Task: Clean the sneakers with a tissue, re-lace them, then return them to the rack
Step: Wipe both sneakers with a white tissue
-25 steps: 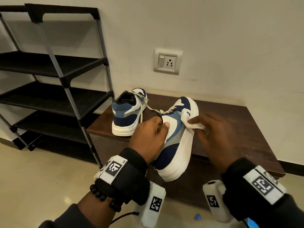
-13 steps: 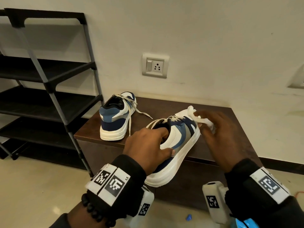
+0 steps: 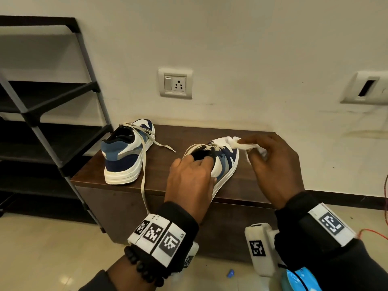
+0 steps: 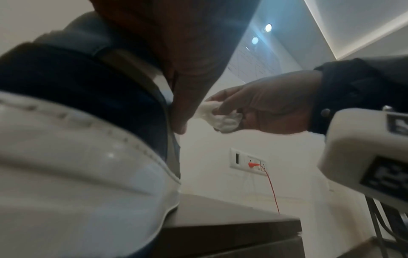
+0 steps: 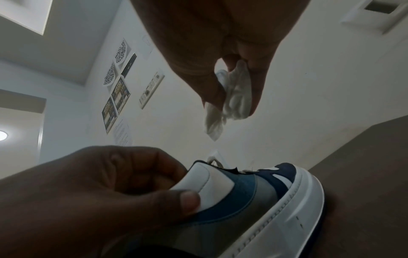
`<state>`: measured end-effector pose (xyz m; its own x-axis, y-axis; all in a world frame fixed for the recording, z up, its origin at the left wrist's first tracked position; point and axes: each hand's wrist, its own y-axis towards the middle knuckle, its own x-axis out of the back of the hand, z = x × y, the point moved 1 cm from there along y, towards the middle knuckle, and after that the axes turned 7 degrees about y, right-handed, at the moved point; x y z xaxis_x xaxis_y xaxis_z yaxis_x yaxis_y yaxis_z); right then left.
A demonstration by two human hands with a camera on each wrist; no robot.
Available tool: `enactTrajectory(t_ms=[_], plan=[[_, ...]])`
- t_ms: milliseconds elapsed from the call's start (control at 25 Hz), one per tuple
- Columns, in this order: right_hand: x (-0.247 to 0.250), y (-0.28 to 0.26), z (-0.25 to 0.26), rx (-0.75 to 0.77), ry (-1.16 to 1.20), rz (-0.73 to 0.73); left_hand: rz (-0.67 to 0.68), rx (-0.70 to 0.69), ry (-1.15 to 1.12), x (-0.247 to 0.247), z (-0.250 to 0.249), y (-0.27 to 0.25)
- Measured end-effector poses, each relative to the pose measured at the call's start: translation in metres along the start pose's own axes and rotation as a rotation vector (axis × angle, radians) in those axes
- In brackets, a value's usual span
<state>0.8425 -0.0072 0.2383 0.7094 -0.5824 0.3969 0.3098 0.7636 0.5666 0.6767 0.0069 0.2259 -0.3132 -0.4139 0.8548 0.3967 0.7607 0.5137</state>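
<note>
My left hand (image 3: 192, 175) grips the heel and collar of a blue, grey and white sneaker (image 3: 225, 164), its fingers inside the opening and the thumb on its side (image 5: 189, 199). The shoe's toe points away over the brown cabinet top (image 3: 258, 185). My right hand (image 3: 273, 162) pinches a crumpled white tissue (image 3: 241, 143) just above the toe; the tissue (image 5: 229, 97) hangs clear of the shoe (image 5: 253, 200) in the right wrist view. The matching sneaker (image 3: 128, 152) stands on the cabinet's left part, heel toward me, one loose lace (image 3: 143, 185) dangling over the front edge.
A black multi-tier shoe rack (image 3: 48, 114) stands left of the cabinet against the wall. A switch and socket plate (image 3: 176, 83) is on the wall behind. A red cable (image 3: 378, 232) runs at the right. A small blue scrap (image 3: 230, 273) lies on the tiled floor.
The held sneaker has come down from a raised, tilted pose to near the cabinet top. The right hand with the tissue moved from the shoe's side to above its toe.
</note>
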Motion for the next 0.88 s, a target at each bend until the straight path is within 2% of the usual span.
enactTrajectory(t_ms=[80, 200, 280, 400, 720, 880], plan=[[0.003, 0.000, -0.005, -0.025, -0.002, 0.014, -0.054, 0.053, -0.181, 0.003, 0.001, 0.006], [0.006, 0.000, -0.013, -0.080, -0.006, 0.057, -0.190, 0.123, -0.291, 0.006, 0.024, 0.013], [0.005, 0.000, -0.013, -0.116, 0.040, 0.055, -0.157, 0.232, -0.384, 0.004, 0.042, 0.015], [0.000, 0.001, -0.006, -0.136, 0.097, 0.042, -0.029, 0.384, -0.464, 0.001, 0.059, 0.013], [-0.008, -0.004, 0.006, -0.130, 0.049, 0.159, 0.043, 0.405, -0.613, -0.001, 0.077, 0.006], [-0.013, -0.006, 0.005, -0.094, 0.009, 0.157, 0.061, 0.377, -0.636, 0.002, 0.074, 0.003]])
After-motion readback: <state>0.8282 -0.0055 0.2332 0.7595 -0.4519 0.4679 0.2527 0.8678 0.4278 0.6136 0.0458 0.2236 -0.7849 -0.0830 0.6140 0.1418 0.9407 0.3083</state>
